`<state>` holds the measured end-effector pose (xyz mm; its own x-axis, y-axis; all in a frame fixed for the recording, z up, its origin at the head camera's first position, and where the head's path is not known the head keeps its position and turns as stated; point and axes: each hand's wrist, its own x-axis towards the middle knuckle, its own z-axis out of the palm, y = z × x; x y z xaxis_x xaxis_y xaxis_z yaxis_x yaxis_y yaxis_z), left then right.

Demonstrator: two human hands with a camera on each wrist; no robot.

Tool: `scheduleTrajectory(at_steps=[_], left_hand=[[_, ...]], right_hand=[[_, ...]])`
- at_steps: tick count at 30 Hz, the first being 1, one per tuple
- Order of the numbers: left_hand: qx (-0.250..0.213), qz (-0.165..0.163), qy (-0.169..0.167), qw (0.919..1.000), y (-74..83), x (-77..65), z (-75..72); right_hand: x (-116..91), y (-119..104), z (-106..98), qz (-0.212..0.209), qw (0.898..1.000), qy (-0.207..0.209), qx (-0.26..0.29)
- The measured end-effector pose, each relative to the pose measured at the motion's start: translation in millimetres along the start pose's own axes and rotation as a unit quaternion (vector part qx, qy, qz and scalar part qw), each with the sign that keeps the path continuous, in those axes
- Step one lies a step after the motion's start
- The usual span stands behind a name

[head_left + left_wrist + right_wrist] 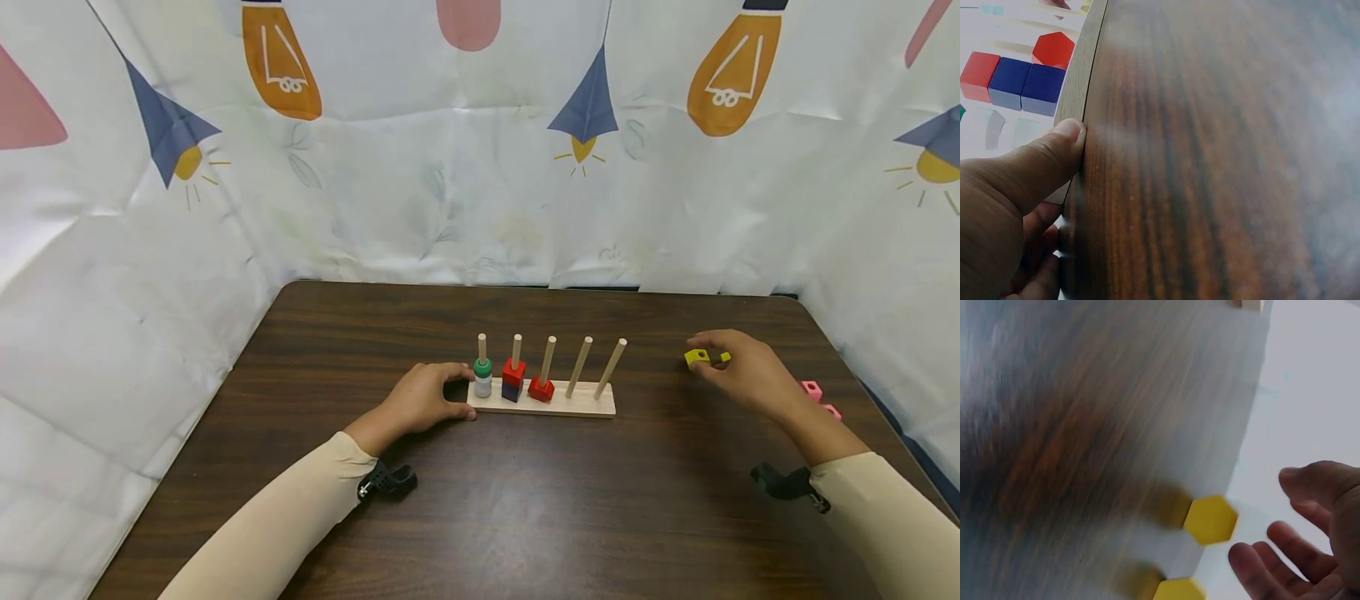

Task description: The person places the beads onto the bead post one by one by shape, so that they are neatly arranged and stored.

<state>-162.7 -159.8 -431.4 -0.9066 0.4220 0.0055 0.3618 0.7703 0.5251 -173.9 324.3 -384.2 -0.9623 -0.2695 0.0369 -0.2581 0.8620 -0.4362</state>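
My left hand (pixel 422 400) grips the left end of a wooden peg board (pixel 558 407), thumb (pixel 1063 140) along its front edge. On the first peg a green bead (pixel 482 367) tops white ones. The second peg carries a red bead (pixel 514 372) over dark blue beads (pixel 1042 87); a red hexagonal bead (pixel 541 389) sits on the third. The last two pegs are bare. At the right, my right hand (pixel 753 375) hovers by two yellow hexagonal beads (pixel 696 357). In the right wrist view its fingers are spread apart from the nearer yellow bead (pixel 1211 520).
Two pink beads (pixel 811 390) lie by the table's right edge, partly behind the right forearm. Behind the dark wooden table (pixel 540 517) hangs a white printed curtain (pixel 465 192).
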Motion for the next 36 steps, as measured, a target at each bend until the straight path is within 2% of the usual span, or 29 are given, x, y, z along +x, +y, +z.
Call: scheduleTrajectory(at_steps=[6, 14, 21, 29, 36], left_hand=[[0.0, -0.003, -0.002, 1.0, 1.1, 0.2, 0.0], [0.0, -0.002, 0.001, 1.0, 3.0, -0.4, -1.2], [-0.001, 0.001, 0.001, 1.0, 2.4, -0.5, -1.3], [0.0, -0.003, 0.0, 1.0, 2.7, -0.1, -0.3], [-0.001, -0.007, -0.001, 1.0, 2.8, -0.1, -0.8]], right_hand=[[7.2, 12.9, 2.8, 0.013, 0.999, -0.03, -0.013], [13.8, 13.2, 5.7, 0.046, 0.998, -0.039, -0.001], [21.6, 6.7, 11.1, 0.034, 0.999, -0.034, -0.005], [28.8, -13.9, 8.3, 0.013, 1.0, -0.018, 0.013], [28.3, -47.8, -10.4, -0.015, 0.999, -0.003, 0.037]])
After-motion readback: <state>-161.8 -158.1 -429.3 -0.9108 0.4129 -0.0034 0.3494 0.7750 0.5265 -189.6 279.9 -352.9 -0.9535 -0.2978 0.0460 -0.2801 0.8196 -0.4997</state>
